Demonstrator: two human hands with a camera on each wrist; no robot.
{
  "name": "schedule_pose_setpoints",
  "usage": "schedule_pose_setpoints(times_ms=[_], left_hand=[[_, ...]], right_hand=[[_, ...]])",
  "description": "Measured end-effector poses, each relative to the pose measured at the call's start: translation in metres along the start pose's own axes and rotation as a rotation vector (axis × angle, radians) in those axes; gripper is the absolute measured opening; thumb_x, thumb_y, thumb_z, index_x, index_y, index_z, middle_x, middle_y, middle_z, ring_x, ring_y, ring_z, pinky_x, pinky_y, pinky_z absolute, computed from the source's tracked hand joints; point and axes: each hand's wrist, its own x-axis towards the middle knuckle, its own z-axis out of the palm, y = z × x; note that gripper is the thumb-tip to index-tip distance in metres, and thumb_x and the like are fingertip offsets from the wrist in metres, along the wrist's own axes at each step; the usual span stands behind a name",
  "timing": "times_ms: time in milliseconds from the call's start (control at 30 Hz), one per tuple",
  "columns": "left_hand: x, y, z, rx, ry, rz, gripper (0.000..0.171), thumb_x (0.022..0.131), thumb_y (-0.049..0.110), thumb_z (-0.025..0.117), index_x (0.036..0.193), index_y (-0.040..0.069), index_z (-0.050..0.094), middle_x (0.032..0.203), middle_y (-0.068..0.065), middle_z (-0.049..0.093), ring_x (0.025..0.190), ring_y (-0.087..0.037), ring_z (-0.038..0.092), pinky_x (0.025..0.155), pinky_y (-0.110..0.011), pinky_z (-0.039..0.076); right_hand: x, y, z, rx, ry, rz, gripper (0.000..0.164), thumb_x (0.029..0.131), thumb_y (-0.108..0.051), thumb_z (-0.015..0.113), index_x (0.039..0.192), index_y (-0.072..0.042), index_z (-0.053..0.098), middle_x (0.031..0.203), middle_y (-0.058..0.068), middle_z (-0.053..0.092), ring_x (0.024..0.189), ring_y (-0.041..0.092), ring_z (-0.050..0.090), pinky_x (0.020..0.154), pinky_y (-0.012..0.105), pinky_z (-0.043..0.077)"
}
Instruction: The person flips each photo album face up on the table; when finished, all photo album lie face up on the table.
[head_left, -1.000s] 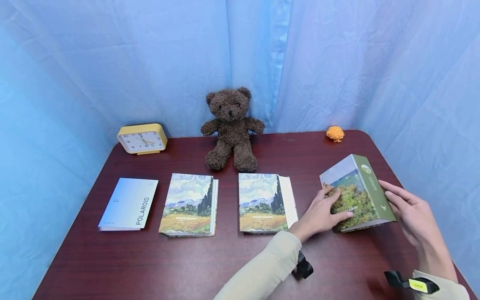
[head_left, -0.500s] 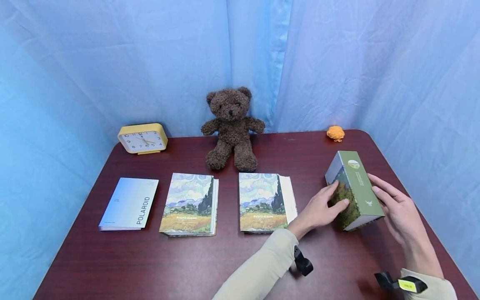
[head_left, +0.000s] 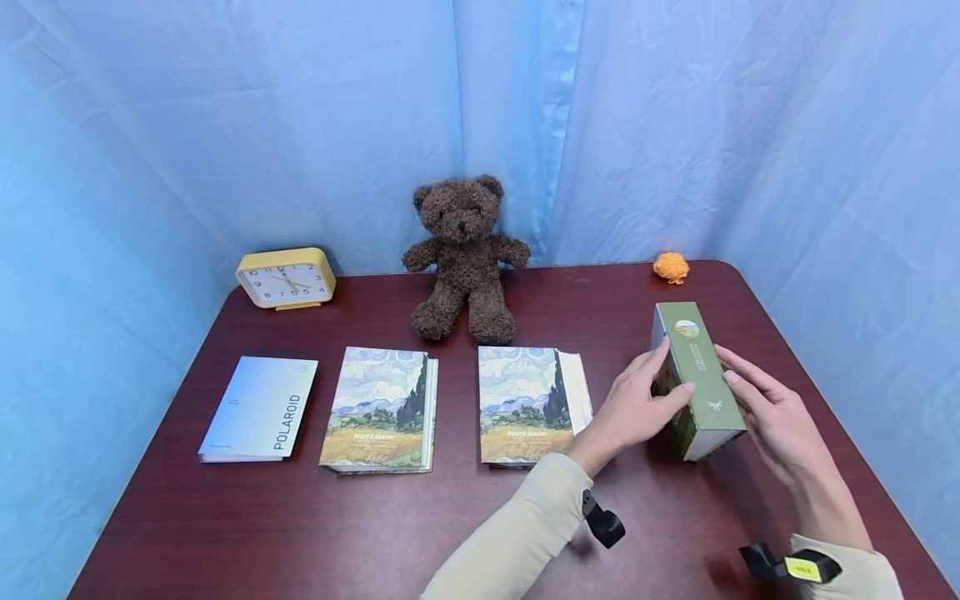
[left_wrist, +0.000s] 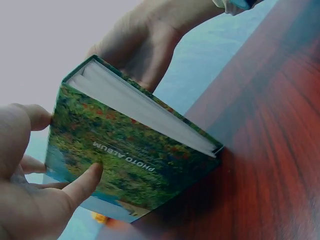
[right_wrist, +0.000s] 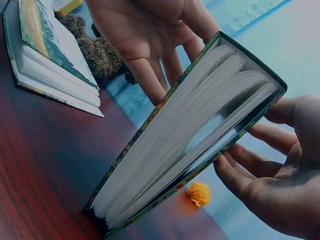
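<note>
A thick green photo album (head_left: 702, 371) with a garden painting on its cover stands on its fore-edge at the right of the table, spine upward and slightly tilted. My left hand (head_left: 633, 400) touches the front cover with extended fingers and thumb; the words PHOTO ALBUM on that cover (left_wrist: 125, 150) show upside down in the left wrist view. On the opposite side, my right hand (head_left: 780, 429) has its fingertips against the back cover. Between the covers, the right wrist view shows the white page block (right_wrist: 185, 130), whose lower end meets the table.
Two matching landscape photo albums (head_left: 375, 408) lie flat to the left, one (head_left: 521, 408) near my left forearm. Beyond them is a pale-blue POLAROID album (head_left: 255, 408). At the back are a yellow clock (head_left: 288, 279), brown teddy bear (head_left: 462, 258) and orange yarn ball (head_left: 671, 267).
The green album has swung from a leaning position, cover partly up, to standing with its spine upward. It has shifted left, and my right hand has moved left with it.
</note>
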Motion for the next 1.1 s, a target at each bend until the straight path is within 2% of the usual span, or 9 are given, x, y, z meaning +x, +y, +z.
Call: schedule_pose_setpoints(times_ms=[100,200,267,333,500,833,900,1000,1100], left_hand=[[0.0,0.0,-0.004,-0.003,0.01,0.013,0.063,0.092,0.043,0.05,0.147,0.029,0.022,0.144,0.007,0.033,0.118,0.0,0.044,0.091,-0.014,0.04],[-0.001,0.0,-0.007,-0.005,0.017,0.02,0.059,0.092,0.04,0.052,0.145,0.028,0.029,0.142,0.002,0.037,0.107,0.001,0.053,0.083,-0.008,0.041],[-0.002,0.001,-0.011,0.042,0.024,0.021,0.058,0.091,0.041,0.053,0.144,0.028,0.033,0.14,-0.001,0.039,0.107,-0.002,0.054,0.084,-0.01,0.042],[-0.002,0.002,-0.014,0.102,0.026,0.009,0.059,0.09,0.045,0.054,0.143,0.03,0.034,0.138,-0.003,0.041,0.112,-0.005,0.051,0.088,-0.015,0.041],[-0.004,0.003,-0.021,0.207,0.014,-0.051,0.062,0.086,0.053,0.054,0.142,0.035,0.034,0.134,-0.004,0.043,0.116,-0.011,0.044,0.089,-0.021,0.042],[-0.009,0.006,-0.029,0.261,0.033,-0.113,0.066,0.083,0.06,0.054,0.141,0.033,0.037,0.136,-0.008,0.038,0.114,-0.011,0.045,0.084,-0.021,0.043],[-0.009,0.006,-0.03,0.285,0.035,-0.118,0.066,0.083,0.06,0.054,0.141,0.032,0.038,0.136,-0.009,0.039,0.115,-0.012,0.046,0.085,-0.021,0.044],[-0.01,0.007,-0.031,0.312,0.027,-0.135,0.065,0.084,0.059,0.053,0.141,0.031,0.037,0.137,-0.01,0.039,0.118,-0.014,0.045,0.087,-0.023,0.044],[-0.011,0.006,-0.031,0.316,0.008,-0.165,0.065,0.086,0.057,0.052,0.142,0.031,0.035,0.14,-0.01,0.038,0.123,-0.016,0.043,0.09,-0.026,0.044]], right_hand=[[0.001,0.002,0.003,-0.032,-0.013,0.008,0.049,0.098,-0.017,0.043,0.145,-0.011,0.03,0.127,-0.009,0.052,0.109,0.001,0.055,0.079,0.019,0.05],[0.003,0.004,0.006,-0.083,-0.015,0.033,0.049,0.098,-0.021,0.044,0.145,-0.014,0.032,0.121,-0.01,0.056,0.101,0.002,0.059,0.074,0.021,0.052],[0.004,0.006,0.007,-0.144,-0.028,0.051,0.049,0.098,-0.023,0.044,0.145,-0.015,0.031,0.12,-0.011,0.056,0.097,0.003,0.06,0.072,0.021,0.052],[0.005,0.008,0.009,-0.263,-0.027,0.072,0.05,0.098,-0.029,0.043,0.146,-0.018,0.031,0.124,-0.013,0.052,0.098,-0.001,0.058,0.072,0.02,0.051],[0.01,0.017,0.013,-0.473,-0.051,0.121,0.051,0.098,-0.038,0.039,0.146,-0.024,0.029,0.135,-0.007,0.042,0.107,-0.005,0.052,0.081,0.018,0.047],[0.016,0.035,0.008,-0.543,-0.13,0.091,0.052,0.098,-0.033,0.041,0.146,-0.018,0.029,0.145,0.012,0.032,0.113,-0.008,0.045,0.087,0.014,0.042],[0.016,0.036,0.008,-0.576,-0.116,0.117,0.053,0.098,-0.036,0.042,0.146,-0.02,0.029,0.146,0.013,0.03,0.119,-0.003,0.041,0.088,0.016,0.042],[0.017,0.037,0.009,-0.625,-0.094,0.172,0.058,0.096,-0.042,0.044,0.147,-0.022,0.026,0.149,0.014,0.025,0.131,0.016,0.031,0.095,0.031,0.038],[0.018,0.036,0.009,-0.676,-0.071,0.206,0.063,0.094,-0.047,0.044,0.148,-0.02,0.023,0.149,0.017,0.022,0.131,0.033,0.026,0.092,0.041,0.038]])
